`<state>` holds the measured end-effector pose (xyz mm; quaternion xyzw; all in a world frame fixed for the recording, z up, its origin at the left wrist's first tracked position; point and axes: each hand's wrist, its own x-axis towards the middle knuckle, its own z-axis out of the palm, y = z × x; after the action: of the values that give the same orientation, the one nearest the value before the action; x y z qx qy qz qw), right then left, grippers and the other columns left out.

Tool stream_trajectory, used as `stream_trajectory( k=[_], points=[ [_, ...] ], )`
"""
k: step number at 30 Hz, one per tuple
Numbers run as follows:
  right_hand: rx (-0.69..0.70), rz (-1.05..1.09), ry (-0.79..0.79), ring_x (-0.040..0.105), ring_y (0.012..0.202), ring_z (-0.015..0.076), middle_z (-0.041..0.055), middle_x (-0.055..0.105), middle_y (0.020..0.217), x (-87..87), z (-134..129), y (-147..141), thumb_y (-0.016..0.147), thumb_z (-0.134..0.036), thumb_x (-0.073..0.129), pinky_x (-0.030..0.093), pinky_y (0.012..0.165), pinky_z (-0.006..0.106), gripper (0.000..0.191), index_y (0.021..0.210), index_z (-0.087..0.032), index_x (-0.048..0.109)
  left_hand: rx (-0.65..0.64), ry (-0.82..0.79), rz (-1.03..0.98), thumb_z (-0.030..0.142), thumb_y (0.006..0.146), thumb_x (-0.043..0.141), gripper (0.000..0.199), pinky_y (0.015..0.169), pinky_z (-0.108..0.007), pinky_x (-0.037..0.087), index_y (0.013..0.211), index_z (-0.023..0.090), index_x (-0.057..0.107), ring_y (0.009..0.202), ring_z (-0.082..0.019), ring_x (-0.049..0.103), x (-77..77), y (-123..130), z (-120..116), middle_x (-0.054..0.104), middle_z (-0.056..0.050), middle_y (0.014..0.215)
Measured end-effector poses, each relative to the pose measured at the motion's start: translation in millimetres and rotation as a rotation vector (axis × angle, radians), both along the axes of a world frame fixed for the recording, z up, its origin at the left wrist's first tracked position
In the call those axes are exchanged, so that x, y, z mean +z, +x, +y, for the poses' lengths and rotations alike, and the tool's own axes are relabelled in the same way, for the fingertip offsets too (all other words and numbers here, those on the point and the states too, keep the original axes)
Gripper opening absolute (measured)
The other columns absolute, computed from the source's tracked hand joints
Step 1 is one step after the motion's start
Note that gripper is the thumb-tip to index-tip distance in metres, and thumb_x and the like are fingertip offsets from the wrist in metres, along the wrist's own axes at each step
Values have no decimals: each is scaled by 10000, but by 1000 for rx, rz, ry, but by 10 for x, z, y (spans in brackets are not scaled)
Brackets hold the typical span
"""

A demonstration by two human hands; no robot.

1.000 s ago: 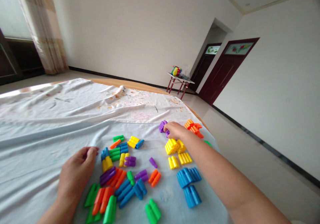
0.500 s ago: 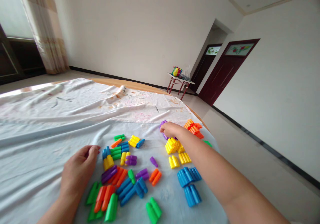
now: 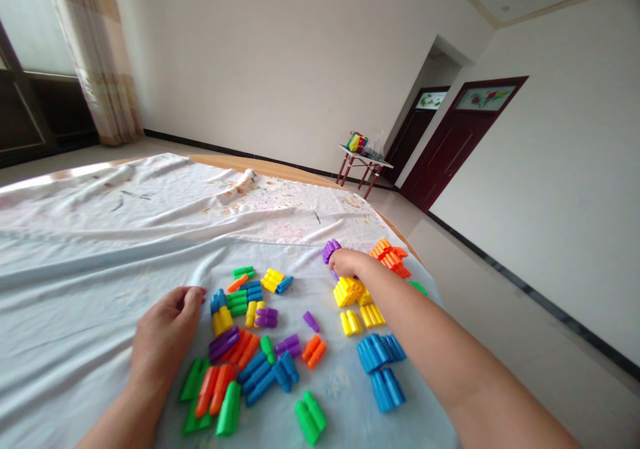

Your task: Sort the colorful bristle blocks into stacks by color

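My left hand (image 3: 167, 329) rests on the cloth left of the loose blocks. Its fingers are curled in, thumb against the index finger, and nothing shows in them. Reaching to the far right, my right hand (image 3: 346, 261) has its fingers pinched downward at a purple block (image 3: 336, 275), mostly hidden beneath them. Just beyond it stands a purple block cluster (image 3: 331, 250). Yellow blocks (image 3: 347, 292) lie on the near side of this hand, orange blocks (image 3: 390, 257) to its right. Blue blocks (image 3: 381, 354) sit nearer, left of the forearm.
Mixed blocks lie in the middle, among them red-orange blocks (image 3: 215, 389), joined blue blocks (image 3: 265, 375), a green pair (image 3: 311, 417) and a single purple block (image 3: 311, 321). A wrinkled cloth (image 3: 100, 269) covers the round table. Behind stands a small side table (image 3: 367, 160) with bags.
The view has shifted slightly, moving everything a little to the right. My right hand has drawn back a little from the purple cluster, exposing more of it. My left hand stays by the blocks.
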<state>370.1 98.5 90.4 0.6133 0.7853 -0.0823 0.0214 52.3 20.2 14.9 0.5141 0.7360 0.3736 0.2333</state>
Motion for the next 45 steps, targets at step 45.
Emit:
stream_trajectory(
  k=[45],
  points=[
    [438,228,235,429,1112,230,46,512,1222,-484,-1596,-1014,780,-399,679,369,974,379,371,1104,-235,602,-162,42,318,451,837,318,381,603,-279,333,799,205,607,716,-195,553,25,139,-46,629,-70,777]
  ],
)
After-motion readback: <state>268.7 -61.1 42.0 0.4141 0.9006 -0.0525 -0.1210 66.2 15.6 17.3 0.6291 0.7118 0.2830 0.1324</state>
